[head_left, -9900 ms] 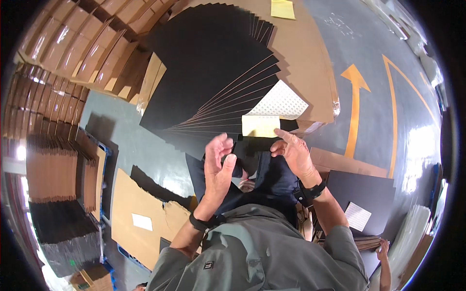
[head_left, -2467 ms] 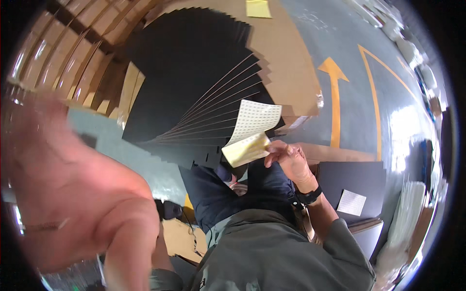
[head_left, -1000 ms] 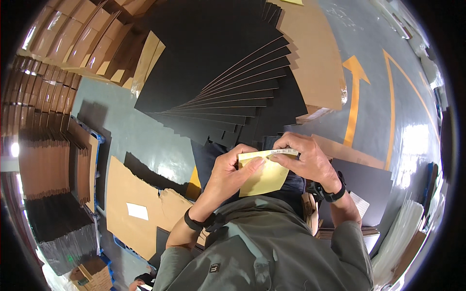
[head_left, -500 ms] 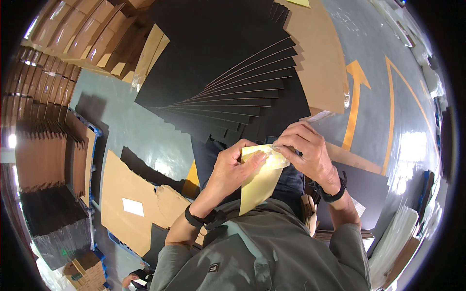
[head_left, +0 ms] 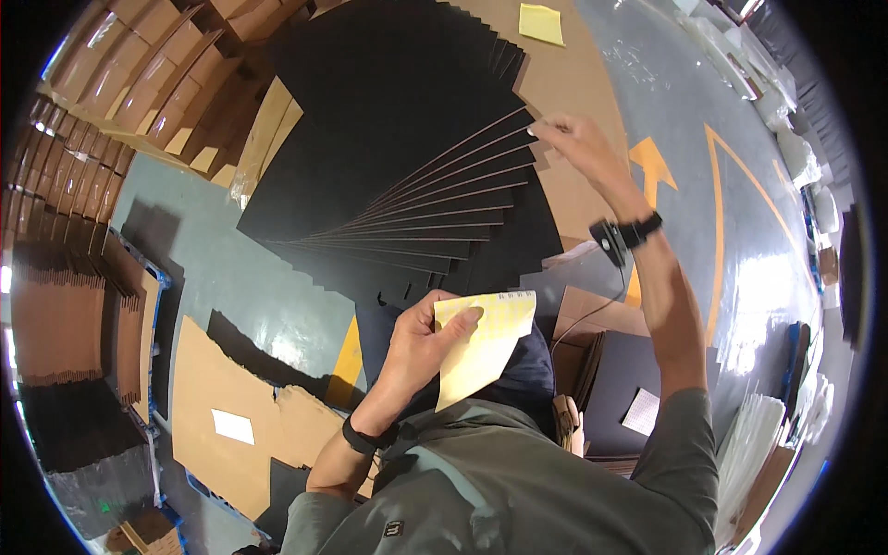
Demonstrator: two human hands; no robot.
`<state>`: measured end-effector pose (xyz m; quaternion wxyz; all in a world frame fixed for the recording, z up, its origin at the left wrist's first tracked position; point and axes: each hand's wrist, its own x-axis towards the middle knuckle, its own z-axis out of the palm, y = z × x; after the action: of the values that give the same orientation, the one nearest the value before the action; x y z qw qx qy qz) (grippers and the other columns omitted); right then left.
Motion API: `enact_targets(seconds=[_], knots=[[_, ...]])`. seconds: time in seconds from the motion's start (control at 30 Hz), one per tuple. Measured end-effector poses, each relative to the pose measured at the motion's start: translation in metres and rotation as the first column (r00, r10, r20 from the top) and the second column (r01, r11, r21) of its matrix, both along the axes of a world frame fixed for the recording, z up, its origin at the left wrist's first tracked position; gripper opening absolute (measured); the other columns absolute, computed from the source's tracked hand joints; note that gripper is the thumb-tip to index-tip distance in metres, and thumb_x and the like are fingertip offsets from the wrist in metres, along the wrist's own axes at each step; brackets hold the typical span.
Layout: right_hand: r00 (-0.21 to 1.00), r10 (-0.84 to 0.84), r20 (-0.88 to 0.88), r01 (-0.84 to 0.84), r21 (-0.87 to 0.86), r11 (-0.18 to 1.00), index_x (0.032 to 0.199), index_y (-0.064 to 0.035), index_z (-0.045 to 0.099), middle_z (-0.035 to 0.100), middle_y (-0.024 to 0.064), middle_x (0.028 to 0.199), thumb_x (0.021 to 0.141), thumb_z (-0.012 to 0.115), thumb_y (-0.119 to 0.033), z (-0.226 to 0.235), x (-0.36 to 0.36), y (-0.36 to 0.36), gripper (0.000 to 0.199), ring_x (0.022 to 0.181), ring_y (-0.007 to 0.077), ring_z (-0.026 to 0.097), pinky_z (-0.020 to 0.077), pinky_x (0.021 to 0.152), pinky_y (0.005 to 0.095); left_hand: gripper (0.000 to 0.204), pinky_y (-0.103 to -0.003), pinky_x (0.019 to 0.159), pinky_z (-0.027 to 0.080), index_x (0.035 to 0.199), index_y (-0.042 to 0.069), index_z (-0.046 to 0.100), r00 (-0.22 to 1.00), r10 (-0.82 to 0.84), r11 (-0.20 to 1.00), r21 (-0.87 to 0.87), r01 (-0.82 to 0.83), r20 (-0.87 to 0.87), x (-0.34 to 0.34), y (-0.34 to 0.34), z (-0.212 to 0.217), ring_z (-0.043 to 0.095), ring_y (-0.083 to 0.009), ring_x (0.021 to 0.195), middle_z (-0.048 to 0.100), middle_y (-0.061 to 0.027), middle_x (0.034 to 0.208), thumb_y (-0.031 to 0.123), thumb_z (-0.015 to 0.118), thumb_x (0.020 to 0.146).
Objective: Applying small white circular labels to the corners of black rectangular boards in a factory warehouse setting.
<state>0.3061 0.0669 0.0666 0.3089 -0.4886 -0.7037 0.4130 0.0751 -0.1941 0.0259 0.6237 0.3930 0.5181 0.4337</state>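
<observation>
My left hand (head_left: pixel 418 340) pinches a yellow sticker sheet (head_left: pixel 481 356) in front of my body, thumb on top. Faint grid lines cover the sheet, and a row of print runs along its upper edge. Stretched out to the far right, my right hand (head_left: pixel 575 143) has its fingers pinched together. A small white sticker (head_left: pixel 532 131) shows at its fingertips, by the right edge of the fanned black cardboard sheets (head_left: pixel 444 176). These sheets lie overlapped in a stepped fan on a large stack in front of me.
Brown cardboard (head_left: pixel 592 83) lies under the fan, with a yellow sheet (head_left: pixel 541 24) on it. Stacked cartons (head_left: pixel 139 83) stand at far left. Torn cardboard (head_left: pixel 217 407) lies at near left. A black board (head_left: pixel 615 388) is at my right. A cable (head_left: pixel 592 313) hangs from my right wrist device.
My right hand has left the sticker sheet and reached forward to the fan's right edge. The left hand keeps the sheet, now lying more open to view. The view has shifted slightly.
</observation>
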Motion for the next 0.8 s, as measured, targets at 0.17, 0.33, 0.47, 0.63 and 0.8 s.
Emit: enact_targets(seconds=[0.17,0.33,0.47,0.63,0.8], knots=[[0.957,-0.003,0.29,0.029,-0.085,0.996,0.096,-0.0018,0.07,0.062,0.0021,0.077,0.084,0.068,-0.037,-0.029,-0.025,0.092,0.038,0.068,0.0128,0.055,0.0443,0.061,0.0272,0.027,-0.021,0.067,0.048,0.098,0.002,0.06,0.999,-0.006,1.0,0.03,0.005,0.047,0.001,0.002,-0.001,0.058,-0.0043,0.074,0.065,-0.0011,0.082,0.027,0.067,0.094],[0.889,0.033,0.456,-0.076,0.077,0.994,0.085,-0.0012,0.07,0.067,0.0098,0.074,0.08,0.071,-0.031,-0.063,-0.044,0.132,0.03,0.07,0.02,0.063,0.0486,0.064,0.0347,0.026,-0.021,0.067,0.047,0.098,0.002,0.06,0.996,0.023,1.0,-0.005,-0.023,0.086,-0.002,0.005,-0.001,0.056,-0.0035,0.074,0.064,0.0002,0.082,0.027,0.067,0.094],[0.899,0.03,0.438,-0.074,0.082,0.994,0.079,-0.0013,0.07,0.07,0.017,0.077,0.077,0.073,-0.033,-0.069,-0.047,0.14,0.032,0.077,0.0292,0.068,0.0509,0.071,0.0421,0.025,-0.021,0.067,0.046,0.098,0.002,0.061,0.994,0.032,0.999,0.003,-0.032,0.108,-0.006,0.006,-0.004,0.056,-0.0033,0.074,0.064,0.0008,0.082,0.026,0.067,0.094],[0.786,-0.072,0.614,-0.023,0.146,0.989,0.091,-0.0033,0.07,0.07,0.0176,0.091,0.078,0.073,-0.041,-0.062,-0.054,0.129,0.04,0.087,0.03,0.067,0.0506,0.076,0.0413,0.023,-0.02,0.067,0.046,0.1,0.002,0.062,0.996,0.026,0.999,0.018,-0.028,0.085,-0.011,0.003,0.008,0.056,-0.0025,0.075,0.065,0.0009,0.084,0.024,0.067,0.094],[0.827,-0.27,0.493,0.118,0.317,0.941,0.106,-0.0049,0.068,0.069,0.0146,0.101,0.084,0.069,-0.041,-0.057,-0.027,0.098,0.042,0.093,0.0262,0.066,0.0503,0.08,0.037,0.02,-0.02,0.068,0.047,0.1,0.002,0.063,0.994,0.064,0.996,0.055,-0.069,0.087,-0.017,0.007,0.008,0.057,-0.0022,0.077,0.066,0.0008,0.084,0.021,0.067,0.094]])
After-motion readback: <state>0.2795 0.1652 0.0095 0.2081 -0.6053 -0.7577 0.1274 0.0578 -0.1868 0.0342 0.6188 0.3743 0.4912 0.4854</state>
